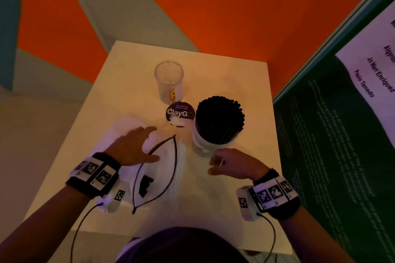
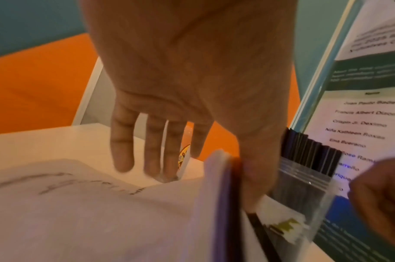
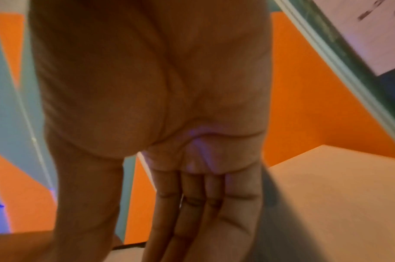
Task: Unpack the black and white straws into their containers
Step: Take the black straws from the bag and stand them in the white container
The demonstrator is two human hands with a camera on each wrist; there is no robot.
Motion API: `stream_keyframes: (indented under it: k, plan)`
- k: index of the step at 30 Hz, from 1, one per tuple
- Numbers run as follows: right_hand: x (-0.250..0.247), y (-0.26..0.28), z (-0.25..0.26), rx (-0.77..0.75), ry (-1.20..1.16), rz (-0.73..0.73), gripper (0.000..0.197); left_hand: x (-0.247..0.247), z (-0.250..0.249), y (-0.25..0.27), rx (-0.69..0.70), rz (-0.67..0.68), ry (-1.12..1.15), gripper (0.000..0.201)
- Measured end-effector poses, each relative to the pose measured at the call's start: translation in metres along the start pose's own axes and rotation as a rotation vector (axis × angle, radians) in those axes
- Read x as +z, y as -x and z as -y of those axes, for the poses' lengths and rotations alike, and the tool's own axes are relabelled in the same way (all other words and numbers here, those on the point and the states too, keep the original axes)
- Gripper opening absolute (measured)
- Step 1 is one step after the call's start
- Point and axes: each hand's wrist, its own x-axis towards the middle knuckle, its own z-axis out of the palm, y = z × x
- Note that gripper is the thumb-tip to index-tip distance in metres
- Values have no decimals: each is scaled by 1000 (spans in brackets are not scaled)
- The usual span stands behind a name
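Black straws point(image 1: 220, 115) stand bunched in a clear container at the table's right, with a zip bag point(image 2: 304, 179) still round their lower part. An empty clear container point(image 1: 168, 79) stands behind it to the left. A white, black-edged pack point(image 1: 162, 168) lies in front, and white straws point(image 1: 181, 160) show along its right side. My left hand point(image 1: 136, 147) lies spread on the pack with straight fingers point(image 2: 122, 141), its thumb by the pack's edge. My right hand point(image 1: 233, 165) hovers just in front of the black straws, fingers point(image 3: 192, 203) relaxed and holding nothing.
A round purple ClayGo sticker point(image 1: 180, 112) lies between the two containers. The white table point(image 1: 213, 198) ends close to my body. A green framed poster point(image 1: 342, 134) stands along the right edge. Orange and grey floor lies beyond the far edge.
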Motion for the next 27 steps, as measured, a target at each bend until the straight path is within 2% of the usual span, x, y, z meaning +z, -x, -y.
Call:
stream_keyframes:
  k: [2, 4, 5, 6, 9, 12, 15, 16, 17, 18, 19, 20, 21, 22, 23, 25, 27]
  plan:
    - [12, -9, 35, -96, 30, 60, 24, 7, 5, 8, -49, 71, -105, 65]
    - [30, -24, 67, -179, 79, 106, 20, 10, 1, 16, 19, -7, -93, 30]
    - [41, -35, 79, -206, 86, 120, 23, 9, -3, 21, 87, -63, -39, 19]
    - [53, -46, 89, -218, 89, 140, 27, 8, -8, 25, 160, -110, 7, 17]
    - [85, -75, 113, -159, 83, 157, 35, 4, -26, 38, 292, -168, 75, 27]
    - [107, -90, 111, -53, 54, 108, 24, 2, -40, 48, 421, -187, 143, 31]
    - [126, -101, 101, 109, -50, 40, 35, -2, -47, 57, 584, -198, 279, 29]
    - [135, -106, 90, 109, -79, 34, 35, -2, -47, 58, 627, -184, 324, 30]
    - [129, -93, 77, 63, 69, 53, 32, -2, -48, 59, 651, -175, 365, 30]
    - [124, -98, 80, 260, 152, 125, 30, 0, -48, 59, 655, -180, 400, 30]
    - [129, -102, 74, 265, 150, 68, 33, 2, -46, 58, 643, -193, 416, 29]
    - [142, -105, 58, 85, 23, 22, 41, 4, -43, 57, 617, -199, 408, 28]
    - [148, -117, 62, 54, 71, -97, 50, 6, -39, 57, 585, -183, 380, 28]
    - [134, -112, 75, 101, -138, -111, 53, 8, -35, 56, 560, -151, 354, 29]
    - [126, -104, 73, 100, -194, -26, 53, 10, -32, 56, 539, -114, 340, 30]
    - [130, -110, 69, 119, -198, -45, 51, 10, -28, 56, 511, -69, 347, 34]
    - [136, -115, 74, 83, -55, -52, 47, 10, -28, 56, 485, -57, 366, 35]
